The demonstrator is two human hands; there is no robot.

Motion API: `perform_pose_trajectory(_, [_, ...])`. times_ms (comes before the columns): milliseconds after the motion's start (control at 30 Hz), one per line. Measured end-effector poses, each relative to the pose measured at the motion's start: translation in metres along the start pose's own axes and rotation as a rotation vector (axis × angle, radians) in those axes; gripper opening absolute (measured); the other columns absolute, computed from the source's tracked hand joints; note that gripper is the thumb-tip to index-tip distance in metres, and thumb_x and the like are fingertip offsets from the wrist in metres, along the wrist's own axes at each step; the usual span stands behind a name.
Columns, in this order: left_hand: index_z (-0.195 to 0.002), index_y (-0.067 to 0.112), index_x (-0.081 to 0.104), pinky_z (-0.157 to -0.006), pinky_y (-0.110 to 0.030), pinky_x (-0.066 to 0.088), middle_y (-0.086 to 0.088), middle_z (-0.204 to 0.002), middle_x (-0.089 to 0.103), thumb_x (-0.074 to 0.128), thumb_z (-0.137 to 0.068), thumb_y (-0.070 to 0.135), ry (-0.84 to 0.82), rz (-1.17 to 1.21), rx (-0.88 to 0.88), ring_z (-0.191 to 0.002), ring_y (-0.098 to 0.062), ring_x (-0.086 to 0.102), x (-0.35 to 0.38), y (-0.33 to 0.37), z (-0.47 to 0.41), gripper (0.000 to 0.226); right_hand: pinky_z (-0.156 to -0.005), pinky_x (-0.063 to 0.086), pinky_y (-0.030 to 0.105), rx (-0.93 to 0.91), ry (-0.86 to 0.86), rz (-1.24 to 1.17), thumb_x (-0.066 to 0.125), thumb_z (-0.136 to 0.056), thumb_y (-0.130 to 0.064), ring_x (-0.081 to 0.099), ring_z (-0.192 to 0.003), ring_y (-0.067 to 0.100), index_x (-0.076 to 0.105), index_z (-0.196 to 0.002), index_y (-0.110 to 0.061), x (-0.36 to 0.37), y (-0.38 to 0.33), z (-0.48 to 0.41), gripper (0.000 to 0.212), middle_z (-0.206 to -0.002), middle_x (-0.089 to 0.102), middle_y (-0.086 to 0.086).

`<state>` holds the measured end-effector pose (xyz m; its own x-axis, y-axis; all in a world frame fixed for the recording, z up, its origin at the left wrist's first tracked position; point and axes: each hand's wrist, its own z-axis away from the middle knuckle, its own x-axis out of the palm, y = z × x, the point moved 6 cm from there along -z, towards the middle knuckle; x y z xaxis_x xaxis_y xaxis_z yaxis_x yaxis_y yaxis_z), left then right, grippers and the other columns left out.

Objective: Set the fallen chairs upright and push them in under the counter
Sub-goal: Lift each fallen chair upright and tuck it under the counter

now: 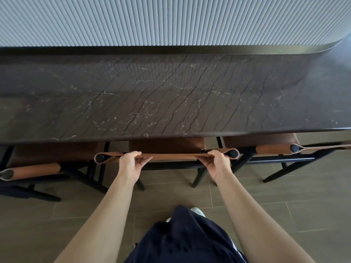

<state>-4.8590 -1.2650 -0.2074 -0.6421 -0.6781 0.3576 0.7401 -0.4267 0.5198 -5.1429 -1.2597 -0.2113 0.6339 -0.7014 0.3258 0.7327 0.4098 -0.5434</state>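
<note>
Three chairs with brown leather and black frames stand upright along the dark marble counter (171,95). The middle chair (176,156) is right in front of me, its seat partly under the counter edge. My left hand (131,164) grips the leather backrest strap near its left end. My right hand (218,164) grips the same strap near its right end. The left chair (34,169) and the right chair (273,149) also sit with their seats partly under the counter.
A ribbed pale wall panel (171,19) rises behind the counter. The floor (284,209) is brown tile. My dark shorts (182,240) and a white shoe (197,211) show below. The counter's right end curves away.
</note>
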Motion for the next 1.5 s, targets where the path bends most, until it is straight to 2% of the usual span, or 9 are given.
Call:
perform_pose_trajectory(233, [-0.1,0.002,0.055,-0.065,-0.049,0.056,-0.02,-0.112,0.05,0.048,-0.089,-0.014,-0.014,-0.013,-0.013,-0.101,-0.039,0.057,0.002,0.002,0.001,0.021,-0.056,0.059,0.048,-0.02,0.011,0.008,0.045,-0.091,0.014,0.063,-0.092,0.042,0.046,-0.095,-0.002,0.001,-0.002,-0.003,0.017,-0.107,0.055,0.028])
perform_pose_trajectory(500, [-0.097,0.004,0.054,-0.081,-0.053,0.055,-0.019,-0.107,0.051,0.047,-0.089,-0.014,0.004,-0.028,-0.024,-0.094,-0.038,0.058,0.007,0.0,0.002,0.021,-0.05,0.059,0.046,-0.011,0.015,0.028,0.042,-0.092,0.014,0.063,-0.089,0.045,0.044,-0.1,-0.001,0.003,-0.007,-0.003,0.016,-0.105,0.055,0.031])
perform_pose_trajectory(633, [-0.096,0.004,0.054,-0.08,-0.052,0.055,-0.018,-0.104,0.051,0.048,-0.09,-0.014,0.006,-0.044,-0.023,-0.095,-0.037,0.058,0.008,0.001,0.003,0.02,-0.055,0.059,0.047,-0.003,0.022,0.056,0.045,-0.093,0.012,0.063,-0.103,0.046,0.043,-0.111,-0.001,0.001,-0.007,-0.005,0.022,-0.113,0.056,0.031])
perform_pose_trajectory(867, [-0.102,0.0,0.056,-0.075,-0.048,0.055,-0.023,-0.119,0.05,0.051,-0.094,-0.003,-0.023,-0.194,-0.078,-0.113,-0.04,0.058,0.004,0.004,0.008,0.01,-0.058,0.061,0.045,0.063,0.025,0.13,0.054,-0.094,0.005,0.067,-0.089,0.038,0.049,-0.115,0.001,0.001,-0.009,-0.001,0.022,-0.098,0.063,0.024])
perform_pose_trajectory(1067, [-0.135,0.009,0.045,-0.09,-0.05,0.054,-0.02,-0.132,0.049,0.067,-0.089,0.017,-0.029,-0.206,-0.032,-0.114,-0.034,0.058,-0.001,0.012,0.03,0.051,-0.067,0.058,0.04,0.089,0.013,0.247,0.06,-0.096,-0.023,0.07,-0.084,0.03,0.051,-0.117,-0.009,0.002,-0.014,0.02,0.027,-0.103,0.067,0.018])
perform_pose_trajectory(1200, [-0.135,0.006,0.046,-0.089,-0.046,0.054,-0.021,-0.133,0.053,0.061,-0.094,0.017,-0.052,-0.201,0.071,-0.113,-0.031,0.06,-0.002,0.009,0.057,0.045,-0.08,0.056,0.04,0.069,-0.049,0.279,0.054,-0.099,-0.027,0.068,-0.091,0.027,0.046,-0.127,-0.01,-0.001,-0.016,0.035,0.034,-0.116,0.066,0.017])
perform_pose_trajectory(1267, [-0.138,0.008,0.045,-0.099,-0.046,0.048,-0.018,-0.139,0.05,0.057,-0.096,0.018,-0.049,-0.211,0.129,-0.121,-0.031,0.055,-0.005,0.005,0.073,0.045,-0.084,0.054,0.041,0.088,-0.094,0.302,0.05,-0.1,-0.028,0.067,-0.092,0.026,0.042,-0.136,-0.01,-0.004,-0.015,0.047,0.041,-0.119,0.064,0.016])
perform_pose_trajectory(1367, [-0.14,0.012,0.044,-0.109,-0.046,0.038,-0.012,-0.145,0.045,0.054,-0.098,0.024,-0.038,-0.246,0.201,-0.132,-0.027,0.046,-0.01,-0.002,0.099,0.045,-0.082,0.054,0.042,0.105,-0.168,0.363,0.049,-0.1,-0.03,0.068,-0.097,0.027,0.049,-0.135,-0.008,-0.011,-0.016,0.068,0.042,-0.111,0.068,0.011])
perform_pose_trajectory(1500, [-0.142,0.013,0.043,-0.111,-0.045,0.036,-0.009,-0.145,0.046,0.05,-0.099,0.026,-0.053,-0.223,0.271,-0.133,-0.025,0.045,-0.023,-0.014,0.133,0.045,-0.088,0.052,0.041,0.073,-0.241,0.478,0.046,-0.101,-0.031,0.066,-0.105,0.023,0.053,-0.134,-0.01,-0.023,-0.019,0.093,0.039,-0.118,0.068,0.008])
